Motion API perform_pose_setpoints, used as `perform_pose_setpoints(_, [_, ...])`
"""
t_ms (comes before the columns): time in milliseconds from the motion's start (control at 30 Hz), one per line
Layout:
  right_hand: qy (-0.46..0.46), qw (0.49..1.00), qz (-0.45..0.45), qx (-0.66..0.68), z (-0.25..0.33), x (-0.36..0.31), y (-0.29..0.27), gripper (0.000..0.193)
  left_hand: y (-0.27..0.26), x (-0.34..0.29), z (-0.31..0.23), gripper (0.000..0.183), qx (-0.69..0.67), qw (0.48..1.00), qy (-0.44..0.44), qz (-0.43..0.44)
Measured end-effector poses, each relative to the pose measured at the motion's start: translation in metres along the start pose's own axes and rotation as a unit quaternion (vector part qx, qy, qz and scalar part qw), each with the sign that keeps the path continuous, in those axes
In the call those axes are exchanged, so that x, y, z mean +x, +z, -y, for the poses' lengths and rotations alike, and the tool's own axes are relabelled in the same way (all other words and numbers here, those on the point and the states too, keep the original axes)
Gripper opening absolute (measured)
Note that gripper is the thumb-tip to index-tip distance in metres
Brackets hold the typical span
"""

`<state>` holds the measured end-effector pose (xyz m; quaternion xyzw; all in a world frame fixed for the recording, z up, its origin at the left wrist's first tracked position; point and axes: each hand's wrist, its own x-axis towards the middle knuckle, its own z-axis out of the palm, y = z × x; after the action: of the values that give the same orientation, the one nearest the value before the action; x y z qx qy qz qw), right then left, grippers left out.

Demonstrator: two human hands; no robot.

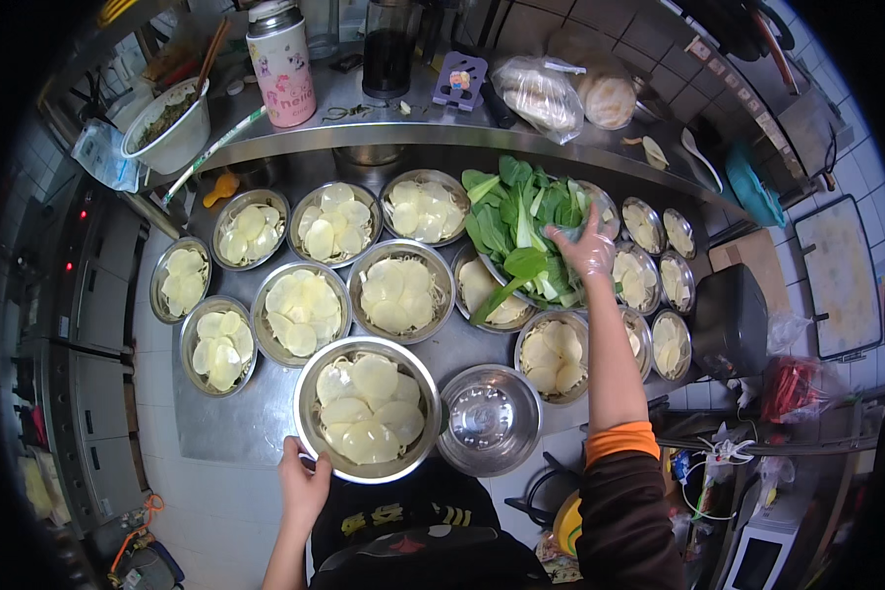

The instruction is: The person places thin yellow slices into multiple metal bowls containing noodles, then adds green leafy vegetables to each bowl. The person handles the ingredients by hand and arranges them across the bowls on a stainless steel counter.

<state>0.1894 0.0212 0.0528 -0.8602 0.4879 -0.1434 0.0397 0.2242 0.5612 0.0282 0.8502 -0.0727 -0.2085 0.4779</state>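
Note:
My left hand [306, 479] grips the near-left rim of a steel bowl [298, 423], thumb and fingers closed on its edge. Thin pale-yellow round slices [372, 442], which look like potato, lie in it over pale shreds. My right hand [590, 248], in a clear plastic glove, rests at the right side of a heap of leafy greens [524, 221]. Its thumb and forefinger are spread apart against the leaves; the other fingertips are partly hidden. The greens hide most of the container under them. Right of the held bowl stands an empty steel bowl [490, 421].
Several similar bowls of slices, such as one bowl [302, 315], crowd the steel table [206, 423]. A raised shelf [383, 133] behind carries a pink flask [280, 69], a white tub [172, 133] and a bagged pale food [539, 93]. A black bin-like box [731, 323] stands at the right.

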Motion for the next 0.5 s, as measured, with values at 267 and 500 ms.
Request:
perform_pose_setpoints(267, [-0.091, 0.974, -0.121, 0.168, -0.025, 0.028, -0.024, 0.024, 0.002, 0.001, 0.002, 0.017, 0.093, 0.98, 0.151, -0.091])
perform_pose_setpoints(500, [-0.078, 0.839, 0.13, 0.522, 0.031, -0.06, -0.147, 0.015, -0.001, -0.005, -0.017, 0.022, 0.022, 0.999, 0.007, -0.038])
